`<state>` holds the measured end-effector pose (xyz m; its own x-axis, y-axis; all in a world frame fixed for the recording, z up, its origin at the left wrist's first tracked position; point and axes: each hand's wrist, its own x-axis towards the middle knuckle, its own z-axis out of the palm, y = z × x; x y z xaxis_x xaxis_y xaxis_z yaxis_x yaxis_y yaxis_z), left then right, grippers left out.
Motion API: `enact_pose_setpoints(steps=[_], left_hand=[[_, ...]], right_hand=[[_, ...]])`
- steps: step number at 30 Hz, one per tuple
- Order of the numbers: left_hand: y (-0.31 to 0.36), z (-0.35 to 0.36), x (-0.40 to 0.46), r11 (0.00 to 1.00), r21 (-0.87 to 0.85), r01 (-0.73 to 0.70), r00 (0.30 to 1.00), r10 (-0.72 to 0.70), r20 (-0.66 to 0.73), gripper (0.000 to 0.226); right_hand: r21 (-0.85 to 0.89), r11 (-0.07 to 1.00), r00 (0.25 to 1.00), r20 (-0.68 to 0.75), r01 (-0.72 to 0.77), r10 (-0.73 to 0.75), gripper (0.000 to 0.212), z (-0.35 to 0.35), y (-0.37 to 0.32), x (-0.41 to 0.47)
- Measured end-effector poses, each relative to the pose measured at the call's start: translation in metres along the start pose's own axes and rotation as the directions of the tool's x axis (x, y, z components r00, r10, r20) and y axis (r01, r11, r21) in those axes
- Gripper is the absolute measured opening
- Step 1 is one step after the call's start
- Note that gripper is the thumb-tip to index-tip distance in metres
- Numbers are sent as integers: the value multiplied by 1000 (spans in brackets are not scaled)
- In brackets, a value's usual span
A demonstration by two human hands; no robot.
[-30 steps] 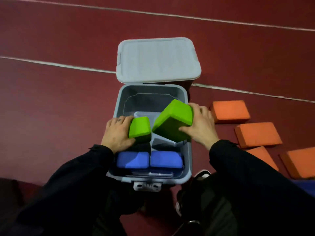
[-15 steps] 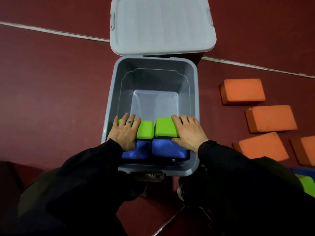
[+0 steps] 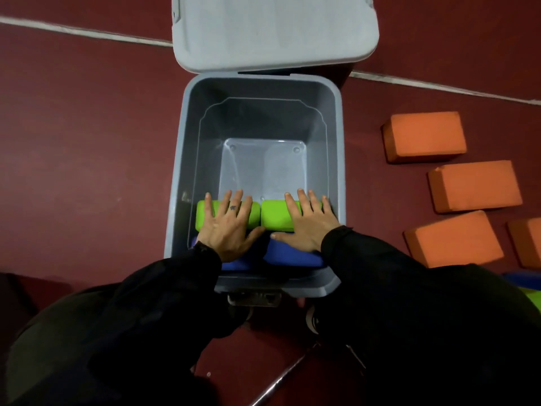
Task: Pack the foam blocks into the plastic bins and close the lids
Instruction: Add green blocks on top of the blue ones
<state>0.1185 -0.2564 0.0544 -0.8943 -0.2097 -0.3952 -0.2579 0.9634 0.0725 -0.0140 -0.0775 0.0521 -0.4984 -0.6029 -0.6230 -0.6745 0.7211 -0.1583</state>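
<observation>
Dark red floor (image 3: 87, 171), grey bin (image 3: 178, 183) with lid (image 3: 272, 27) open.
Left hand (image 3: 227, 227) and right hand (image 3: 307, 224) lie flat, fingers spread, gripping nothing, pressing two green blocks (image 3: 276, 215) beside blue blocks (image 3: 292, 254) at the bin's near wall. Orange blocks (image 3: 424, 136) lie right. No writing legible.

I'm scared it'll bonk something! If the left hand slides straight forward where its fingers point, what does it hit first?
Probably nothing soon: past the left hand and green block lies open space, then the bin's far wall. Depth is unclear.
</observation>
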Motion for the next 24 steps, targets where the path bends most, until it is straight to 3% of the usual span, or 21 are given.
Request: enact_pose_setpoints(steps=[2, 5, 10, 15, 19, 22, 23, 24], left_hand=[[13, -19, 6, 997, -71, -44, 997, 39, -59, 84], [52, -48, 16, 961, -253, -114, 986, 80, -143, 74], [150, -86, 43, 844, -495, -205, 969, 104, -224, 59], [237, -86, 70, 755, -627, -190, 982, 145, -124, 63], [285, -61, 86, 736, -665, -130, 982, 188, 15, 55], [310, -35, 94, 743, -662, -99, 966, 231, 115, 54], [315, -27, 98, 746, -661, -79, 957, 243, 159, 55], [319, -19, 101, 747, -662, -58, 947, 252, 201, 55]], right_hand=[[69, 995, 993, 89, 73, -79, 95, -33, 3, -2], [175, 974, 989, -17, 146, -145, 68, -84, 21, -19], [538, 842, 989, -105, -34, 107, 50, -135, 119, -79], [784, 557, 882, -28, -272, 471, 44, -89, 242, -145], [883, 208, 679, 154, -420, 717, 36, -23, 305, -169], [902, -122, 540, 351, -414, 765, 38, 29, 317, -158], [893, -180, 512, 391, -413, 765, 45, 43, 317, -151], [882, -172, 489, 395, -439, 778, 55, 57, 320, -142]])
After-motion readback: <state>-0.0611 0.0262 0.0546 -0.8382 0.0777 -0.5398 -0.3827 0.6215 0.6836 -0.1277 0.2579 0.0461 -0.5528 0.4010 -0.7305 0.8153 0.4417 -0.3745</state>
